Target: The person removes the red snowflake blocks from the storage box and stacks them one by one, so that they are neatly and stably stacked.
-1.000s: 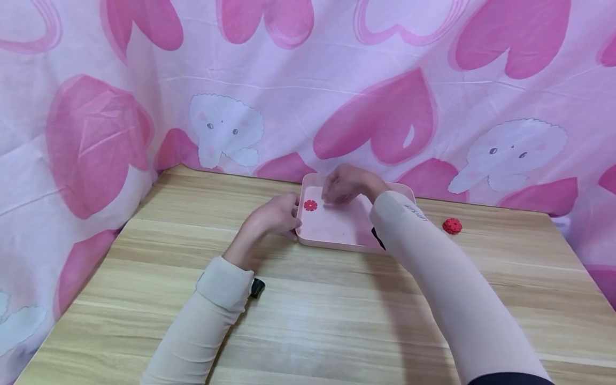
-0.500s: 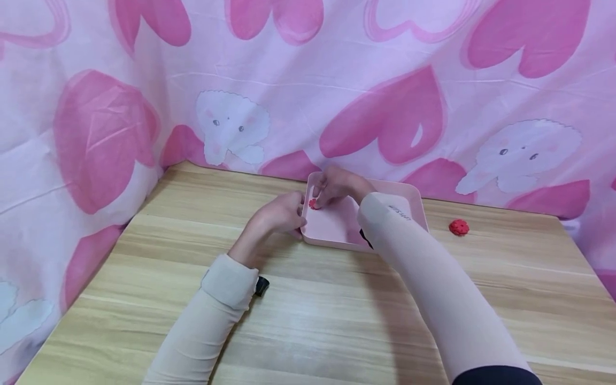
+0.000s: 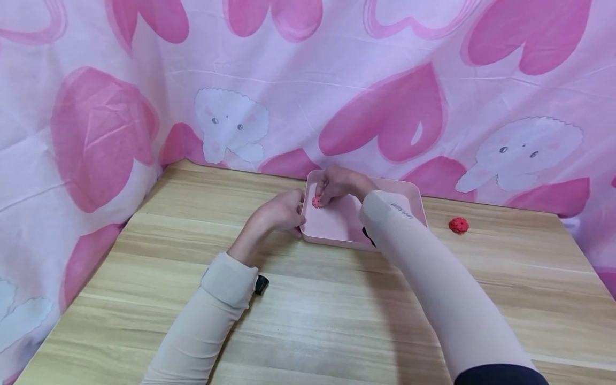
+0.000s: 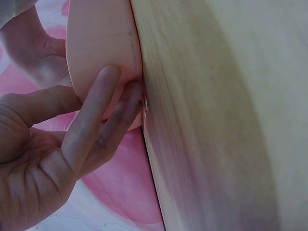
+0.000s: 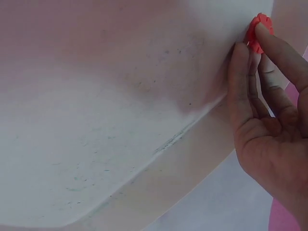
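Note:
A shallow pink tray [image 3: 332, 238] stands near the back of the wooden table. My right hand [image 3: 338, 183] reaches into its left part and pinches a red snowflake building disc [image 3: 316, 202], round with notches along its edge. In the right wrist view the disc [image 5: 262, 30] is between thumb and fingertips, close to the tray's wall. My left hand [image 3: 283, 210] is at the tray's left side. Its fingers [image 4: 94, 103] lie fairly straight against the outer wall in the left wrist view, with the thumb near the rim.
A small pile of red discs [image 3: 459, 225] lies on the table [image 3: 308, 315] to the right of the tray. A pink cloth with hearts [image 3: 380, 115] hangs behind the table and along its left side.
The disc lay flat in the tray a second ago, with my right hand to its right. That hand has moved left and now pinches it. My left hand stays at the tray.

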`<state>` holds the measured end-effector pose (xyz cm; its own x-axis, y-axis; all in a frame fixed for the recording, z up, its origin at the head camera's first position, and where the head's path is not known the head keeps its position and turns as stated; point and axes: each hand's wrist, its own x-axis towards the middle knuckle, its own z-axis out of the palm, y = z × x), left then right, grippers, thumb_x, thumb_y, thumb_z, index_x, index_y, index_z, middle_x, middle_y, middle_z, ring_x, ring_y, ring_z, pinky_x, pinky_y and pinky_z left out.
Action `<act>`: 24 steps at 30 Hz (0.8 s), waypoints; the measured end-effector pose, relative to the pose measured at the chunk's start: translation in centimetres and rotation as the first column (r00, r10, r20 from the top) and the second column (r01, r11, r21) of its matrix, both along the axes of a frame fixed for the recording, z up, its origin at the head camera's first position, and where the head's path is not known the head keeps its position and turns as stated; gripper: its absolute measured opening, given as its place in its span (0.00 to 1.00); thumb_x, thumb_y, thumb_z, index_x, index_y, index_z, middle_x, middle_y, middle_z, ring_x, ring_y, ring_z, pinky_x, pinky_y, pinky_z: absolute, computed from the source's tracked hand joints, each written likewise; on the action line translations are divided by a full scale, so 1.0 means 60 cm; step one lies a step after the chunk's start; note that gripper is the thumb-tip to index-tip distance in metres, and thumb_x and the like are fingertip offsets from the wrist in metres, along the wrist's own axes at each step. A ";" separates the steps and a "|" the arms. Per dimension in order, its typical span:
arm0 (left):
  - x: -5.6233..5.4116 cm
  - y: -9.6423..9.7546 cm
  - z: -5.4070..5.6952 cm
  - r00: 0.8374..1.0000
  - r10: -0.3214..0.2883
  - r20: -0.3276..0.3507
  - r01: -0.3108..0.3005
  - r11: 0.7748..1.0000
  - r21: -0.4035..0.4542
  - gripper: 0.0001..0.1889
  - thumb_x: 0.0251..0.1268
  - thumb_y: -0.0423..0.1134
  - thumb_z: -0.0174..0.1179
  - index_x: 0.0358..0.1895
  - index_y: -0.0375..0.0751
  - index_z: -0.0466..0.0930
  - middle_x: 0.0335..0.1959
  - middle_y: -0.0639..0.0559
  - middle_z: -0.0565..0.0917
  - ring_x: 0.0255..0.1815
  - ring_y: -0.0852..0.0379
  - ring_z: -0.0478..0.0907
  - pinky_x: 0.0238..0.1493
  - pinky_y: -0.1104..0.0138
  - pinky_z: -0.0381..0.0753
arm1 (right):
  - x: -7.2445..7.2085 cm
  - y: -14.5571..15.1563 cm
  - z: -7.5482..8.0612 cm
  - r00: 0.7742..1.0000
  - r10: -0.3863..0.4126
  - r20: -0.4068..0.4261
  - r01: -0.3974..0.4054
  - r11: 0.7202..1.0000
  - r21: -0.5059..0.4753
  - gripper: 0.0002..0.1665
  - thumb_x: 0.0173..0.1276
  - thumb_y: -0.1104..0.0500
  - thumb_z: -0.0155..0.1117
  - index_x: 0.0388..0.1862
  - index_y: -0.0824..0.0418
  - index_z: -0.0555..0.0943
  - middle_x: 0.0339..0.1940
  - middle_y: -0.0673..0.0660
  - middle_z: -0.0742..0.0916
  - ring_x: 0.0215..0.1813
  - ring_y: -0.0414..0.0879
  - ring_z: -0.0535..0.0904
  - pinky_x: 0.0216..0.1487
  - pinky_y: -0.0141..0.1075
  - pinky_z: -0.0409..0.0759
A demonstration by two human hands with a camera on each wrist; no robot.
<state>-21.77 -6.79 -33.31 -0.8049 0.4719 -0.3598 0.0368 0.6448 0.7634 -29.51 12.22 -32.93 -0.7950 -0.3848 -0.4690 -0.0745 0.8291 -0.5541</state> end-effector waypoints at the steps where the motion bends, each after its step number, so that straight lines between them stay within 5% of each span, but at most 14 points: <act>1: 0.000 0.000 -0.001 1.000 -0.001 0.000 0.001 1.000 -0.001 0.21 0.75 0.23 0.55 0.68 0.23 0.69 0.51 0.33 0.84 0.39 0.47 0.91 0.44 0.61 0.96 | 0.000 0.001 0.000 1.000 0.005 0.000 -0.005 1.000 -0.008 0.10 0.67 0.68 0.76 0.46 0.69 0.89 0.30 0.48 0.87 0.39 0.40 0.77 0.43 0.25 0.77; 8: 0.000 -0.001 0.000 1.000 0.000 0.001 0.000 1.000 -0.002 0.22 0.75 0.23 0.56 0.69 0.23 0.70 0.51 0.34 0.83 0.38 0.49 0.90 0.43 0.62 0.96 | -0.001 0.021 -0.003 0.999 0.022 0.047 -0.020 0.999 -0.043 0.09 0.70 0.67 0.73 0.48 0.66 0.86 0.39 0.53 0.88 0.40 0.42 0.82 0.49 0.28 0.86; 24: 0.005 0.000 0.002 1.000 0.017 0.024 -0.018 0.999 0.031 0.27 0.76 0.22 0.54 0.75 0.24 0.65 0.52 0.32 0.84 0.37 0.50 0.88 0.43 0.61 0.96 | 0.008 0.089 0.016 0.981 -0.105 0.162 0.124 0.986 -0.111 0.10 0.73 0.70 0.69 0.51 0.72 0.82 0.40 0.60 0.89 0.37 0.45 0.89 0.53 0.39 0.95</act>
<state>-21.45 -6.77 -33.17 -0.8047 0.4689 -0.3641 0.0076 0.6214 0.7835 -29.05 17.56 -31.96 -0.7580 -0.3567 -0.5461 0.1117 0.7539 -0.6474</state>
